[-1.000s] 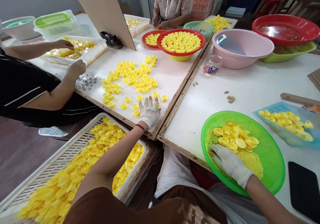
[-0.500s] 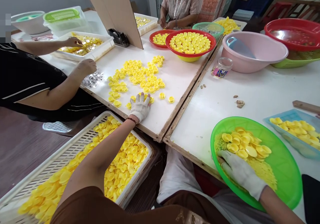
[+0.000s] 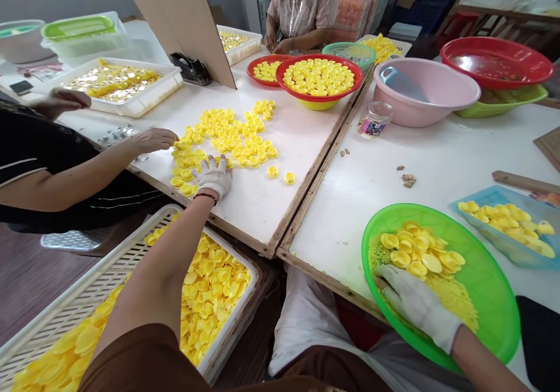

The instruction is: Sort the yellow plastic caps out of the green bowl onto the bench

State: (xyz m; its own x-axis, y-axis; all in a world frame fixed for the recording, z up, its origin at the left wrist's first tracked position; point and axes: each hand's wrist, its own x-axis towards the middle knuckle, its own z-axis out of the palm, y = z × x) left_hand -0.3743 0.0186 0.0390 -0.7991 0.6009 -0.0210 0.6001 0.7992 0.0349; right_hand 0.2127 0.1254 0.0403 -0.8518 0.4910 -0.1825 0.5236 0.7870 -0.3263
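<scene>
This is a crowded workshop, with two white worktops butted together along wooden edges and a board partition standing on the left one. Around the far end stand a pink basin, a red basin on a green basket, and a red bowl heaped with yellow plastic caps. A co-worker in a patterned blouse sits at the far edge. Another co-worker in black reaches in from the left edge, one hand near the spread caps.

Just below the near edge of the left worktop, a white slatted crate brims with more caps. On the right worktop's near edge sits a green basin, holding a pile of caps and yellow crumbs, with a blue tray of caps beyond it.

The work in hand is at two spots. The gloved left hand lies palm down with its fingers spread, resting on the lower edge of the loose yellow caps near the middle of the left worktop; no cap is clearly gripped. The gloved right hand lies flat and open in the green basin, against the caps and crumbs, with nothing visibly held.
</scene>
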